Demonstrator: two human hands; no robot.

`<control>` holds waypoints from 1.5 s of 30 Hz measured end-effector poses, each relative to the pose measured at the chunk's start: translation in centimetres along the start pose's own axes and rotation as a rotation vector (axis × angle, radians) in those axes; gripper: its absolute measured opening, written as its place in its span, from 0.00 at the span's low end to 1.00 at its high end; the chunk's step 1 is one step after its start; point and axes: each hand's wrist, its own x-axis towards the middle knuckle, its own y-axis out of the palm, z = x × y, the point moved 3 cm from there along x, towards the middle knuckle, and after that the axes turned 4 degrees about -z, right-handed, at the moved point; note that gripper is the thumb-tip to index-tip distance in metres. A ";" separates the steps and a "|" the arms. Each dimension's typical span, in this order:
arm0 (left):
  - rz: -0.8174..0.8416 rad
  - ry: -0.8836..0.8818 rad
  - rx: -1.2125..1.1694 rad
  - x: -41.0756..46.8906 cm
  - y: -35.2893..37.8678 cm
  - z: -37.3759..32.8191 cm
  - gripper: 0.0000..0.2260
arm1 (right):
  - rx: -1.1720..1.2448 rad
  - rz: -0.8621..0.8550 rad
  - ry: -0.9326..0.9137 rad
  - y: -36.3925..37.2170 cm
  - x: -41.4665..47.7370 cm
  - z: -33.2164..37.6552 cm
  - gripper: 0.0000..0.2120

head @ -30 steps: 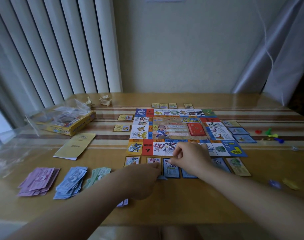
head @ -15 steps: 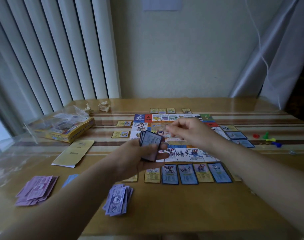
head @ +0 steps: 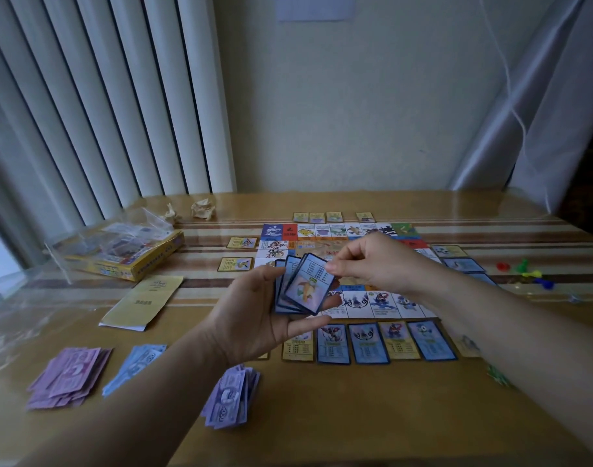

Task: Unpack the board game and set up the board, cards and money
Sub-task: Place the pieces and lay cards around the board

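Observation:
My left hand (head: pixel 254 311) holds a fanned stack of blue-bordered cards (head: pixel 300 286) above the near edge of the game board (head: pixel 325 232). My right hand (head: pixel 372 261) pinches the top right corner of the front card in that stack. A row of cards (head: pixel 367 342) lies face up along the board's near edge. More small cards (head: pixel 317 217) lie along its far, left and right sides. Money lies in piles on the table: pink notes (head: pixel 69 375), blue notes (head: pixel 136 365) and purple notes (head: pixel 231 399).
The yellow game box (head: pixel 136 261) with clear plastic wrap stands at the left, and a yellow leaflet (head: pixel 143 303) lies beside it. Coloured pawns (head: pixel 524 273) lie at the right. Two crumpled paper balls (head: pixel 204 208) sit at the back. Vertical blinds hang behind.
Both hands rose from the card row at the board's near edge. My left hand now shows the fanned stack, and my right hand has come to pinch its front card.

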 end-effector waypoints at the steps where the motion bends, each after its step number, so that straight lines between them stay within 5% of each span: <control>1: -0.003 0.006 0.006 0.1 0.0 0.1 0.19 | -0.014 0.003 0.004 0.0 0.1 0.0 0.07; 18: -0.204 0.110 0.544 2.7 -1.2 -0.3 0.09 | 0.105 -0.030 0.102 1.7 0.1 -2.3 0.09; 27: -0.235 0.090 0.431 3.8 -1.0 -0.3 0.05 | 0.117 -0.052 0.144 0.5 0.7 -3.7 0.05; 34: -0.288 0.193 0.283 6.2 0.7 -2.4 0.04 | 0.372 -0.112 0.169 -0.7 2.9 -3.3 0.09; 39: -0.336 0.237 0.151 9.9 1.5 -5.3 0.05 | 0.302 -0.307 0.107 -4.3 7.4 -3.8 0.05; 45: -0.522 0.320 0.328 16.3 0.2 -10.3 0.04 | 0.116 -0.362 0.095 -8.7 15.5 -7.5 0.21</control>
